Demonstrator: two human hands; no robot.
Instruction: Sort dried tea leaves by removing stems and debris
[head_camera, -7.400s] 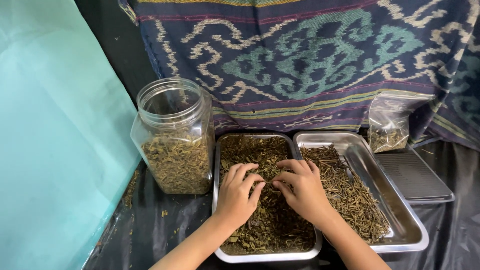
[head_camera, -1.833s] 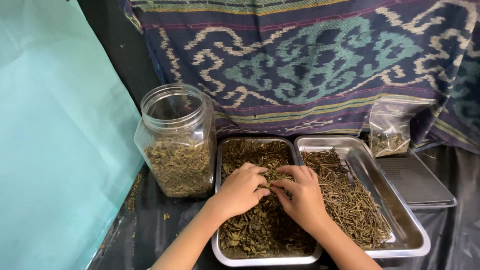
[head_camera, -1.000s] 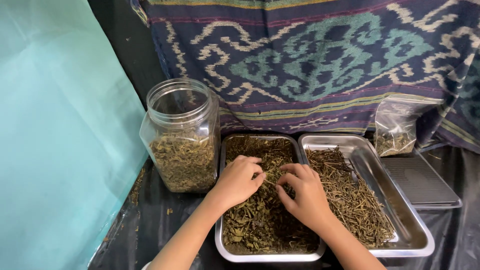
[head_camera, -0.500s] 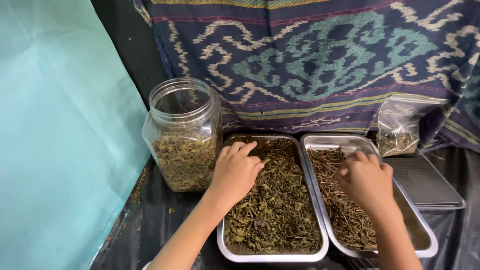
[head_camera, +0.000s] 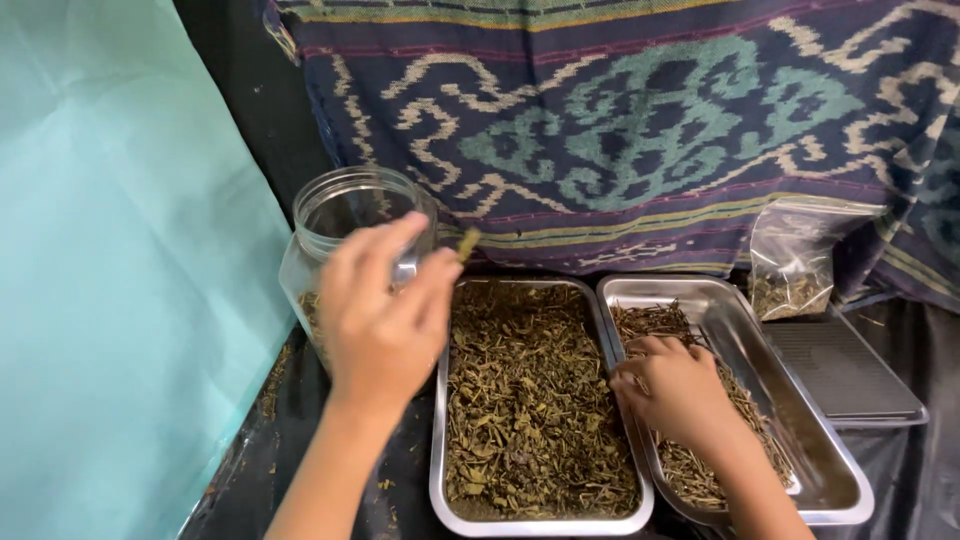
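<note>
A: Left hand (head_camera: 380, 320)?
B: It's hovering raised by the clear jar (head_camera: 350, 215), fingers pinching a small dried leaf bit (head_camera: 467, 243) above the left steel tray (head_camera: 440, 470).
A: Right hand (head_camera: 675, 390)?
B: It's resting, fingers curled, on the dried stems (head_camera: 690, 470) in the right steel tray (head_camera: 800, 420); can't tell if it's gripping any.
A: Other stuff?
B: A plastic bag (head_camera: 795, 260) is leaning against the patterned cloth (head_camera: 620, 130).

Two steel trays (head_camera: 540, 520) (head_camera: 840, 490); one jar (head_camera: 350, 215), one bag (head_camera: 795, 262), two hands (head_camera: 380, 320) (head_camera: 680, 390)
</note>
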